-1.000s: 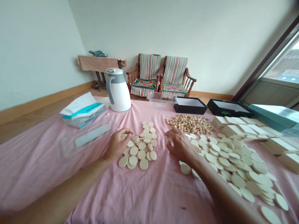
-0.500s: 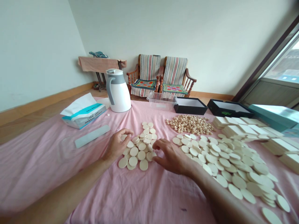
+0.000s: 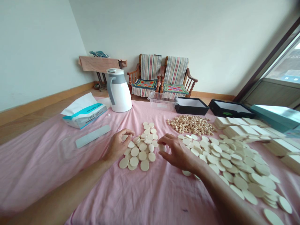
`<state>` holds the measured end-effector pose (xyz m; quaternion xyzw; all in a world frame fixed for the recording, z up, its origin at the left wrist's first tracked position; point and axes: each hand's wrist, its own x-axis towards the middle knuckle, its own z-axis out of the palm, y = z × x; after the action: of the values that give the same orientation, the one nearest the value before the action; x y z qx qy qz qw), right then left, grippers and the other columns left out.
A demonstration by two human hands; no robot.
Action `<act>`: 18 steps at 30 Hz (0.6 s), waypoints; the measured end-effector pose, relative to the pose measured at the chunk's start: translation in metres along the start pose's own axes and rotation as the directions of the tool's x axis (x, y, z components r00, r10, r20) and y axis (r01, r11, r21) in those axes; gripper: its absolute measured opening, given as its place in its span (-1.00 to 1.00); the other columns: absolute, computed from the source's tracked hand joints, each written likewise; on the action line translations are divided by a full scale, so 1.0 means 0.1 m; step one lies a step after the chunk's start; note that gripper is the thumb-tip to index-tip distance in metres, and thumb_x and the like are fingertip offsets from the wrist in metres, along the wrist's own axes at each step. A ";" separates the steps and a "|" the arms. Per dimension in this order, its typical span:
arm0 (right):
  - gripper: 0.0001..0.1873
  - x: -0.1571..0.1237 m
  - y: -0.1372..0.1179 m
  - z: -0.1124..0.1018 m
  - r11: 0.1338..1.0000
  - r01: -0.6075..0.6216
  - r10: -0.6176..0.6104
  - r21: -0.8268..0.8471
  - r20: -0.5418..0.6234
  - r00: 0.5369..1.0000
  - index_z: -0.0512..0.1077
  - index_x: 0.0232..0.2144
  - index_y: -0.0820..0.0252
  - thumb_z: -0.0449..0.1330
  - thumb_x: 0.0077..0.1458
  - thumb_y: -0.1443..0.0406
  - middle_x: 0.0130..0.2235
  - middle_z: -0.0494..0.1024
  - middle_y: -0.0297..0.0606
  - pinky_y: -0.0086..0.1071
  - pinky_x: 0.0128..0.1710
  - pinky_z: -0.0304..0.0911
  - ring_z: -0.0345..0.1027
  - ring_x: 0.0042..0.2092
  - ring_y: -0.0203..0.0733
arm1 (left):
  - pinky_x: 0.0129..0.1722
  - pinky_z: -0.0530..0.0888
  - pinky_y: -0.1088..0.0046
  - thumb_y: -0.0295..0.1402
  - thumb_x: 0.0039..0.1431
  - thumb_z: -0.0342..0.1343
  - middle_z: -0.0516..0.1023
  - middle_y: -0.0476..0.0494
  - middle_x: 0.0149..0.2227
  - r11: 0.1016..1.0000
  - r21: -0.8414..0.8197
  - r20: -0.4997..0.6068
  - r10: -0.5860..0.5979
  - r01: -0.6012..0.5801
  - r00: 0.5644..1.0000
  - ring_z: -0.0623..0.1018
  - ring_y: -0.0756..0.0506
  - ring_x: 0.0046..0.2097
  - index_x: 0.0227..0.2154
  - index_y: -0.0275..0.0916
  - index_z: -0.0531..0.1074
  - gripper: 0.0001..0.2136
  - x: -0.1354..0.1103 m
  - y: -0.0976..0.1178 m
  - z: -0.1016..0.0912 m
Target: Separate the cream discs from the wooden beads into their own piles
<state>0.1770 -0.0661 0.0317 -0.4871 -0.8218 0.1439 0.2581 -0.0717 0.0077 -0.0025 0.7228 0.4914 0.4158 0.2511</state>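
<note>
Reading across the pink bedsheet (image 3: 44, 165) from the left, we take the central heap of cream discs (image 3: 142, 147) as our landmark. Well left of it lie a tissue box (image 3: 82, 116) and a pale grey strip (image 3: 92, 136). Behind it and to its left stands a white thermos jug (image 3: 119, 90).

Our left hand (image 3: 117, 145) rests at the heap's left edge, half curled, with a disc (image 3: 125, 137) under its arched fingers. We cannot tell whether it grips that disc or only covers it.

Our right hand (image 3: 178, 152) is just right of the heap, thumb and forefinger apparently pinching a single disc (image 3: 161, 147) by its rim. That disc lies to the hand's left, just beside the heap's right margin. Being round, it has no long axis, and our right hand is far nearer to it than our left, which is across the heap.

Behind and right of the heap is a mound of small tan pellets (image 3: 190, 125). Farther right spreads a wide, overlapping layer of discs (image 3: 234, 170), with stacks of white packets (image 3: 243, 131) beyond it.
</note>
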 end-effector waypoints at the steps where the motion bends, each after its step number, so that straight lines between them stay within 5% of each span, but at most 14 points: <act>1: -0.80 -0.01 0.04 -0.05 0.999 -0.029 0.028 -0.029 -0.027 0.999 0.39 -0.23 0.21 0.14 0.02 0.43 -0.26 0.41 -0.23 -0.38 -0.23 0.19 0.30 -0.25 -0.24 | -0.14 0.42 0.41 -0.33 0.07 0.01 0.57 -0.12 -0.29 1.000 -0.002 -0.002 0.000 -0.001 1.000 0.54 -0.10 -0.23 -0.32 -0.29 0.47 -0.81 0.00 0.00 0.00; 8: -0.84 -0.08 0.30 -0.26 0.879 -0.308 0.308 -0.365 -0.058 0.950 0.43 -0.32 0.23 0.13 -0.02 0.42 -0.29 0.41 -0.17 -0.34 -0.27 0.14 0.29 -0.25 -0.15 | -0.15 0.43 0.40 -0.32 0.07 0.02 0.56 -0.13 -0.30 1.000 -0.010 -0.003 -0.004 0.004 1.000 0.54 -0.10 -0.24 -0.31 -0.29 0.47 -0.80 -0.01 -0.01 0.00; 14: -0.78 0.01 0.15 0.02 0.987 -0.112 0.098 -0.117 -0.125 0.987 0.39 -0.18 0.21 0.15 0.07 0.36 -0.23 0.43 -0.20 -0.34 -0.17 0.20 0.30 -0.18 -0.18 | -0.16 0.43 0.41 -0.32 0.08 0.02 0.57 -0.11 -0.30 1.000 -0.003 -0.001 0.001 -0.001 1.000 0.54 -0.10 -0.24 -0.32 -0.28 0.47 -0.81 -0.01 -0.03 0.01; 18: -0.75 0.06 -0.04 0.28 0.995 -0.074 0.069 -0.062 -0.089 0.994 0.38 -0.15 0.22 0.19 0.09 0.27 -0.23 0.42 -0.19 -0.32 -0.20 0.23 0.31 -0.19 -0.15 | -0.15 0.42 0.43 -0.32 0.08 0.02 0.57 -0.10 -0.29 1.000 0.001 0.004 0.009 -0.009 1.000 0.54 -0.09 -0.22 -0.32 -0.27 0.47 -0.81 0.00 -0.03 0.02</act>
<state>0.1562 -0.0628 0.0127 -0.5302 -0.7962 0.1048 0.2720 -0.0720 0.0086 -0.0060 0.7260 0.4878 0.4153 0.2500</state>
